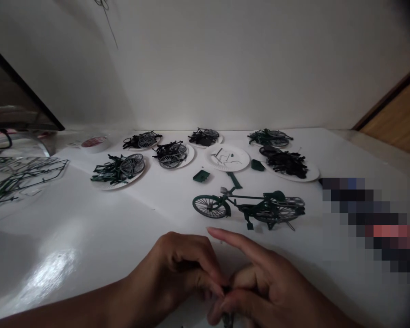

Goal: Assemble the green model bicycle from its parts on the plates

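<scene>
My left hand (187, 266) and my right hand (259, 278) meet at the bottom middle, their fingertips pinched together. Between them is a small dark part (228, 319), mostly covered by the fingers, so its kind cannot be made out. The right index finger stretches out to the left above the pinch. Just beyond my hands a dark green model bicycle (249, 198) lies on its side, with wheels, saddle and rear rack on it. Behind it are a small green tray-like piece (201, 176) and another green piece (258, 165).
Paper plates with dark bicycle parts (121, 171) stand along the back, one plate (208, 162) bearing thin pale pieces. Green sprue frames (20, 177) lie at the left, near a tape roll (94, 144) and a dark screen (13, 91). A pixelated patch (372, 223) covers the right side.
</scene>
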`<state>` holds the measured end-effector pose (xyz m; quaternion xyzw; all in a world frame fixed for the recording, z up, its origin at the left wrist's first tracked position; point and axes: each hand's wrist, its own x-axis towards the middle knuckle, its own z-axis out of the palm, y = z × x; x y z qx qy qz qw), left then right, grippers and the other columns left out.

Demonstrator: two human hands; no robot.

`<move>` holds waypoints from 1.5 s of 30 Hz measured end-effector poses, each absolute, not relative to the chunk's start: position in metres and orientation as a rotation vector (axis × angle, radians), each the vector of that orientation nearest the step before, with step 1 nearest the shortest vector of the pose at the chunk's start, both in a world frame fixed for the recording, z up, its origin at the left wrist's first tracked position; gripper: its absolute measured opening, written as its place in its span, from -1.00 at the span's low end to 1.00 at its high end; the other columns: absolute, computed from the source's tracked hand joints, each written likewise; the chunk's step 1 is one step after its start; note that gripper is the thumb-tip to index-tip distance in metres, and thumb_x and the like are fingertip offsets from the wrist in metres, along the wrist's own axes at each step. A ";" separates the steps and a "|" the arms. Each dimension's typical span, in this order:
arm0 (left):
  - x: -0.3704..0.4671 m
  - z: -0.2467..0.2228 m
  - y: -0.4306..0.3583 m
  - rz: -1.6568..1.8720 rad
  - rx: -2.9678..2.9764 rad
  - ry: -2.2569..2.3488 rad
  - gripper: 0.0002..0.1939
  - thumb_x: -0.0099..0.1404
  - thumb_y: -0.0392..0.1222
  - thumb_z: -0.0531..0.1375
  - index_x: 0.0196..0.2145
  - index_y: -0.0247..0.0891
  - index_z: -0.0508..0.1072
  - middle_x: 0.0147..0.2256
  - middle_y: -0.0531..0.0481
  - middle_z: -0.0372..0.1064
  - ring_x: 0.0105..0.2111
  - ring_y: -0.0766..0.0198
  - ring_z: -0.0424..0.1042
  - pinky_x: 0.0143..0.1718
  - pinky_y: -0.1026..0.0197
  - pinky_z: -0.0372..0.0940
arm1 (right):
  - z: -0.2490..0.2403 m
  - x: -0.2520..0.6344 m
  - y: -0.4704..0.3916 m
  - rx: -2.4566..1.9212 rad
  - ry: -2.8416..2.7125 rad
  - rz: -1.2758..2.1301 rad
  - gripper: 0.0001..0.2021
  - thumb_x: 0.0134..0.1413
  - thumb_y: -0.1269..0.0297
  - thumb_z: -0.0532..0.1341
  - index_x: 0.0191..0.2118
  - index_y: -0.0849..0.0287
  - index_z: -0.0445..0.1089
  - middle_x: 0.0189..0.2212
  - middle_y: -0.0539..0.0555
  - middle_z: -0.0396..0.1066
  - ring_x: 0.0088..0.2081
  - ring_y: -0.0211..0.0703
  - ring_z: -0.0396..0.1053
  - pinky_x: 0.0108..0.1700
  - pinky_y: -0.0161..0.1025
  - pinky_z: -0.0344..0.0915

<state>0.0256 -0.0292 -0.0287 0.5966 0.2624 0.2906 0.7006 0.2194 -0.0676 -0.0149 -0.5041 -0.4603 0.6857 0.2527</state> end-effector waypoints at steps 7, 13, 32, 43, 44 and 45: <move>0.022 -0.024 -0.019 1.000 1.438 0.791 -0.98 0.25 -0.32 0.35 -0.35 -0.27 0.59 -0.36 -0.01 0.50 -0.42 0.39 0.48 -0.39 0.41 0.40 | -0.014 0.224 -0.062 -1.297 -1.252 1.903 -0.82 0.18 0.19 0.25 -0.19 0.18 0.38 -0.38 0.03 0.55 -0.66 -0.44 0.31 -0.62 -0.49 0.15; 0.022 -0.022 -0.020 1.048 1.629 0.732 -0.90 0.25 -0.41 0.34 -0.33 -0.25 0.57 -0.33 0.02 0.51 -0.34 0.38 0.51 -0.29 0.40 0.40 | -0.010 0.226 -0.056 -1.271 -1.204 1.968 -0.73 0.18 0.08 0.26 -0.22 0.22 0.36 -0.37 0.04 0.49 -0.62 -0.40 0.39 -0.64 -0.49 0.20; 0.016 -0.013 -0.018 0.871 1.718 0.546 -0.84 0.27 -0.37 0.34 -0.18 -0.26 0.62 -0.29 -0.06 0.48 -0.31 0.35 0.49 -0.26 0.37 0.40 | -0.005 0.235 -0.066 -1.391 -1.387 1.802 -0.55 0.24 -0.11 0.17 -0.06 0.21 0.46 -0.53 -0.05 0.33 -0.55 -0.33 0.28 -0.50 -0.36 0.23; -0.009 -0.008 0.026 1.142 1.428 0.824 -0.82 0.43 -0.15 0.20 -0.31 -0.30 0.40 -0.40 0.02 0.45 -0.54 0.37 0.44 -0.53 0.31 0.39 | 0.058 0.304 0.089 -1.552 -2.351 0.005 -0.69 0.32 0.21 0.12 -0.10 0.29 0.54 -0.24 0.17 0.56 -0.23 -0.15 0.49 -0.19 -0.22 0.32; -0.009 -0.010 0.032 1.140 1.407 0.859 -0.83 0.40 -0.15 0.23 -0.30 -0.31 0.41 -0.41 0.02 0.44 -0.53 0.36 0.44 -0.53 0.31 0.41 | 0.050 0.307 0.111 -1.548 -2.426 0.012 -0.73 0.29 0.25 0.17 -0.11 0.30 0.55 -0.23 0.19 0.56 -0.24 -0.13 0.49 -0.18 -0.20 0.33; -0.010 -0.012 0.037 1.138 1.386 0.892 -0.83 0.37 -0.16 0.27 -0.30 -0.31 0.42 -0.42 0.04 0.42 -0.51 0.36 0.43 -0.52 0.30 0.43 | 0.040 0.308 0.130 -1.531 -2.496 0.017 -0.76 0.27 0.29 0.19 -0.08 0.31 0.54 -0.20 0.20 0.56 -0.20 -0.10 0.50 -0.14 -0.18 0.35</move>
